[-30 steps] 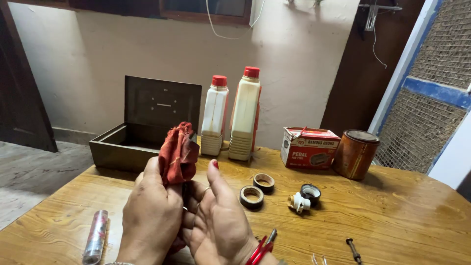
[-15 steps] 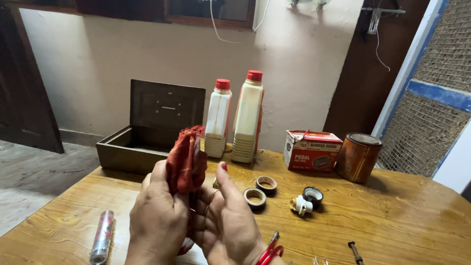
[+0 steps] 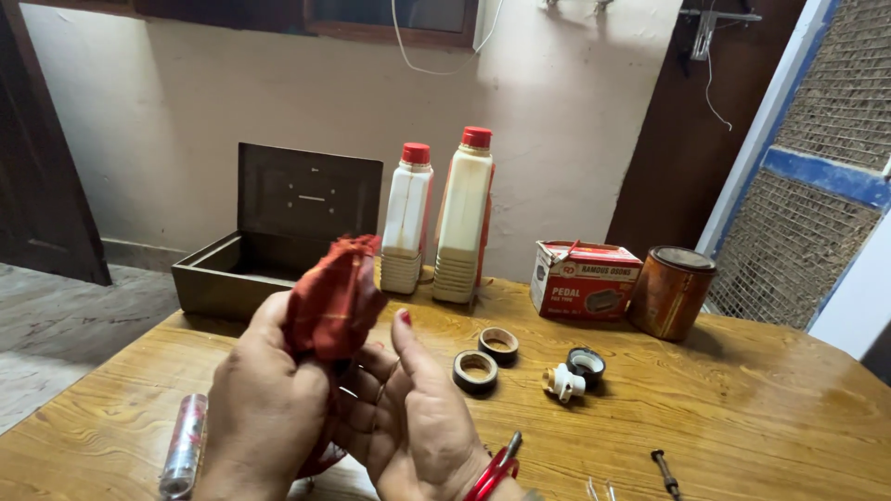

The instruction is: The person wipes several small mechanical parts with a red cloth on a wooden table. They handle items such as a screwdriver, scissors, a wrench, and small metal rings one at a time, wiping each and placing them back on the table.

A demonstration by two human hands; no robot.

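Crumpled red cloth rag (image 3: 331,301), at lower centre of the frame above the wooden counter (image 3: 742,408), is bunched in the left hand (image 3: 264,408), fingers closed round it, against the half-open right hand (image 3: 418,417): apparently a wiping step.

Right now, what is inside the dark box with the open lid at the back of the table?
Only the inner walls of the dark box and its raised lid show. The red cloth, gripped by the left hand, covers its right part, and the front wall hides the bottom.
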